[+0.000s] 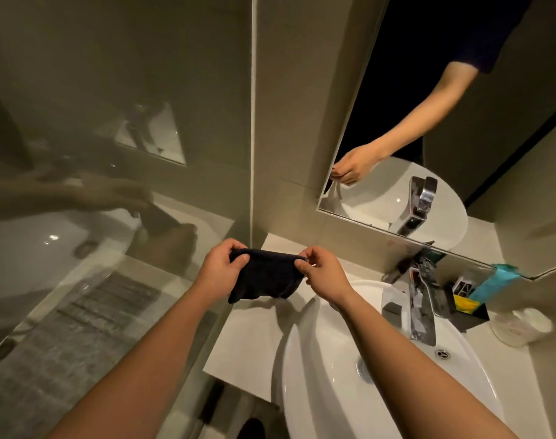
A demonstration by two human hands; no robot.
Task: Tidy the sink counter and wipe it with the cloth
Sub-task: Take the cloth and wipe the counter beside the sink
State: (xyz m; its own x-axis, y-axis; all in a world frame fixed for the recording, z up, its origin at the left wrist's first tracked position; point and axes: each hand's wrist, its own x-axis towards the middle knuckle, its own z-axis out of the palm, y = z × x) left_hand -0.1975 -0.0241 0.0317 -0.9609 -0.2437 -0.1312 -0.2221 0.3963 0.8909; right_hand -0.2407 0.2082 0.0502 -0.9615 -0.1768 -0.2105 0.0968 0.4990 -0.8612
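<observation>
We see a dim, warm-lit scene with wide-angle bending at the edges. Glare spots dot the basin (333, 375) and glass (80, 217), whose reflections look hazy; soft shadows cross the counter (248, 337).

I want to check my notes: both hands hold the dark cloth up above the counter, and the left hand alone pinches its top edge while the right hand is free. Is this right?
Not quite. In the head view the right hand is not free: it pinches the top edge of the dark cloth too, as the left hand does. The cloth hangs between them above the counter.
</observation>
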